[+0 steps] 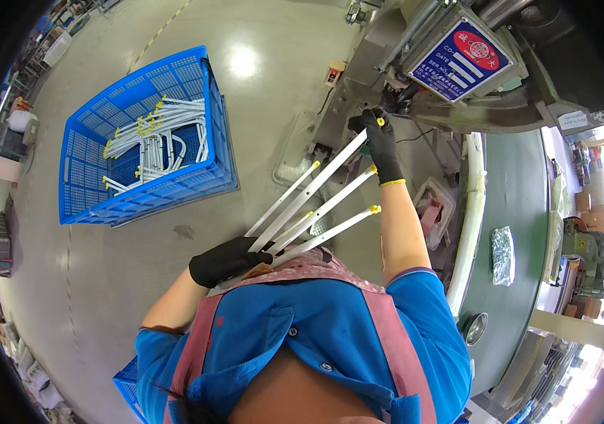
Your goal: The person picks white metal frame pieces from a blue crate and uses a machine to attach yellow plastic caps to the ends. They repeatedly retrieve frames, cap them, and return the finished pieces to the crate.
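My left hand [225,262], in a black glove, is closed round the lower ends of several white metal tubes [330,203] in front of my apron. The tubes fan out up and to the right, with yellow caps [375,209] on their far ends. My right hand [384,152], also gloved in black, reaches forward to the machine [415,106]. Its fingers are closed at the upper end of one longer tube [330,168], where a yellow cap shows against the glove. The fingertips partly merge with the dark machine parts behind them.
A blue plastic crate [220,152] of bent white tubes with yellow ends stands on the floor at the left. To the right runs a green-topped table [507,198] bearing a clear plastic bag [502,256] and a round metal dish [476,328]. Below the machine sits a white bin [435,212].
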`<action>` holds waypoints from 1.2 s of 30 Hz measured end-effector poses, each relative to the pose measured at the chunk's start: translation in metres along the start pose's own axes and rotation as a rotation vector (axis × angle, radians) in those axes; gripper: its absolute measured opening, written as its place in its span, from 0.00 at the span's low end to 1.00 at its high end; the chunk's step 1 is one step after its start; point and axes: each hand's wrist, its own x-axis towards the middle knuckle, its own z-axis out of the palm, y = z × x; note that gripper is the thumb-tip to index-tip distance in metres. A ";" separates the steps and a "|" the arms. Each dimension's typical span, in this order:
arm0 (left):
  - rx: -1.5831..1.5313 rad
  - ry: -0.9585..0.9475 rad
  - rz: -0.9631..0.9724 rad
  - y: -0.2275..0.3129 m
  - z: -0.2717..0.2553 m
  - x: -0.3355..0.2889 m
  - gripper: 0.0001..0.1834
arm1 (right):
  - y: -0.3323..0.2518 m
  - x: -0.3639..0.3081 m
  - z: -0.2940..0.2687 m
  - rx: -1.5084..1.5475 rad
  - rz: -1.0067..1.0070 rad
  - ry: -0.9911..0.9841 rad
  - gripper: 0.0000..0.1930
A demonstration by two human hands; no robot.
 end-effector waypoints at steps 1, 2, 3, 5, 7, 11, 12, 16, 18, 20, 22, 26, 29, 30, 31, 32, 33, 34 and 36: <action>0.016 -0.011 0.040 -0.004 -0.001 0.002 0.22 | -0.003 -0.001 0.001 -0.040 0.002 -0.010 0.09; 0.004 -0.013 0.017 -0.008 -0.002 0.004 0.22 | -0.004 -0.003 0.002 -0.072 -0.039 -0.026 0.08; -0.002 -0.018 0.022 -0.012 -0.004 0.007 0.22 | -0.006 -0.005 0.002 -0.103 -0.059 -0.030 0.08; -0.022 -0.040 0.017 -0.020 -0.007 0.011 0.22 | -0.006 -0.006 0.004 -0.116 -0.087 -0.018 0.07; -0.044 -0.071 -0.010 -0.024 -0.009 0.016 0.22 | -0.003 -0.006 0.006 -0.075 -0.089 0.003 0.06; 0.046 -0.076 -0.051 -0.018 -0.015 0.021 0.21 | 0.007 -0.001 0.006 -0.122 -0.135 0.046 0.04; 0.062 -0.068 -0.041 -0.015 -0.016 0.018 0.21 | 0.009 -0.001 0.005 -0.111 -0.117 0.036 0.04; 0.034 -0.024 0.057 -0.008 -0.024 0.004 0.20 | 0.015 0.000 0.001 -0.130 -0.035 0.048 0.06; -0.052 -0.045 0.021 -0.009 -0.025 0.005 0.21 | 0.015 -0.001 0.000 -0.205 0.000 0.042 0.07; -0.114 -0.069 -0.028 -0.015 -0.026 0.010 0.21 | 0.015 0.000 0.000 -0.342 0.090 0.042 0.09; -0.061 -0.028 0.030 -0.021 -0.023 0.019 0.21 | 0.014 0.000 0.000 -0.376 0.009 0.017 0.09; -0.104 -0.027 0.030 -0.033 -0.018 0.023 0.21 | 0.008 -0.006 -0.003 -0.494 0.020 -0.014 0.12; -0.187 -0.035 0.036 -0.034 -0.018 0.024 0.21 | -0.003 -0.018 -0.014 -0.587 -0.019 -0.041 0.16; -0.230 -0.055 0.040 -0.033 -0.019 0.024 0.20 | -0.005 -0.026 -0.019 -0.619 -0.054 -0.016 0.16; -0.287 -0.081 0.033 -0.032 -0.019 0.023 0.20 | -0.007 -0.036 -0.024 -0.629 -0.108 0.002 0.15; -0.280 -0.087 0.031 -0.031 -0.019 0.023 0.20 | -0.008 -0.046 -0.030 -0.655 -0.140 0.034 0.15; -0.284 -0.097 0.019 -0.030 -0.019 0.021 0.20 | -0.009 -0.055 -0.037 -0.622 -0.006 0.062 0.15; -0.302 -0.125 0.021 -0.029 -0.019 0.020 0.20 | -0.008 -0.058 -0.041 -0.573 -0.049 0.047 0.15; -0.376 -0.150 0.001 -0.027 -0.018 0.019 0.21 | -0.004 -0.062 -0.050 -0.526 -0.063 0.059 0.16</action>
